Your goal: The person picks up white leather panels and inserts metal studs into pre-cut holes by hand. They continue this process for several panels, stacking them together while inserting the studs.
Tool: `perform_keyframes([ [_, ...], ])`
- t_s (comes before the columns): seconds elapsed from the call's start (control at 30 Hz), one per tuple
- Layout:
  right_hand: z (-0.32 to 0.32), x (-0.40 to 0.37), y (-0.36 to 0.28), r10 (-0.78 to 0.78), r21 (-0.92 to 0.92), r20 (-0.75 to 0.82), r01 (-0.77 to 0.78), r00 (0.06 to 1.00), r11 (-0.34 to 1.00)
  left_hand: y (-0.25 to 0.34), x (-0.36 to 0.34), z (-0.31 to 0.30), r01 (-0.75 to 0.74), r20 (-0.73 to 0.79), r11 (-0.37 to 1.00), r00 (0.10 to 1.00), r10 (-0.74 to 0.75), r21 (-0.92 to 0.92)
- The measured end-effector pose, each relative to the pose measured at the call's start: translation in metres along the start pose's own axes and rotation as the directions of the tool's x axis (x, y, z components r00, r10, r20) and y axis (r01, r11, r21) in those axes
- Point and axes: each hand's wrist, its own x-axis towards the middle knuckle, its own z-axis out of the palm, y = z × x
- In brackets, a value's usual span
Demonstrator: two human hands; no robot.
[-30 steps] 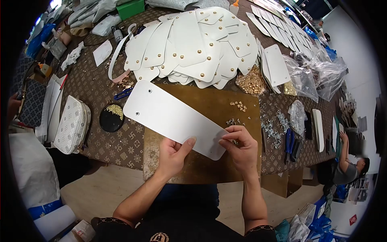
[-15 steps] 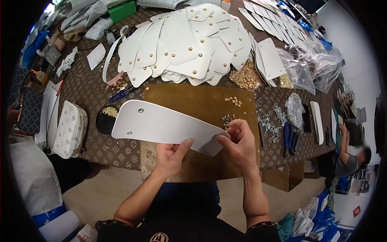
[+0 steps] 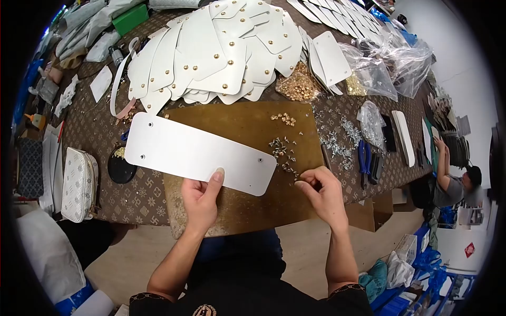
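In my left hand [image 3: 203,199] is a long white panel [image 3: 200,150] with rounded corners; the thumb lies on its face and the fingers are underneath. Small metal fasteners show at three of its corners, and a tiny hole is at the lower right one. My right hand [image 3: 322,192] is off the panel, over the right side of the brown mat [image 3: 237,216], thumb and index finger pinched together. Whatever is between those fingertips is too small to name. Just beyond them, small metal screws [image 3: 282,150] and gold studs [image 3: 284,119] lie loose on the mat.
A heap of white panels with gold studs [image 3: 211,47] covers the back. A bag of gold studs [image 3: 299,83], scattered silver screws [image 3: 342,138] and blue-handled pliers [image 3: 363,158] are to the right. A white pouch [image 3: 79,181] and black dish [image 3: 121,167] stand left. Another person works far right.
My right hand has let go of the panel's right corner and moved slightly right and down, beside the loose screws. The panel, still in my left hand, has turned flatter toward the camera.
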Motion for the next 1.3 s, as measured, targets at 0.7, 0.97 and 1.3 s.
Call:
perform_keyframes([
  [0.7,0.071,0.000,-0.039,-0.180,0.476,0.003,0.157,0.984,0.865,0.002,-0.005,0.007,0.040,-0.017,0.999,0.999,-0.040,0.030],
  [0.97,0.074,0.002,-0.038,-0.099,0.501,-0.006,0.089,0.995,0.861,0.006,-0.005,0.013,0.008,0.010,1.000,1.000,-0.008,-0.011],
  [1.3,0.076,0.001,-0.032,0.026,0.612,0.034,-0.041,0.999,0.790,0.004,-0.003,0.020,-0.028,0.074,0.999,0.997,0.030,-0.024],
])
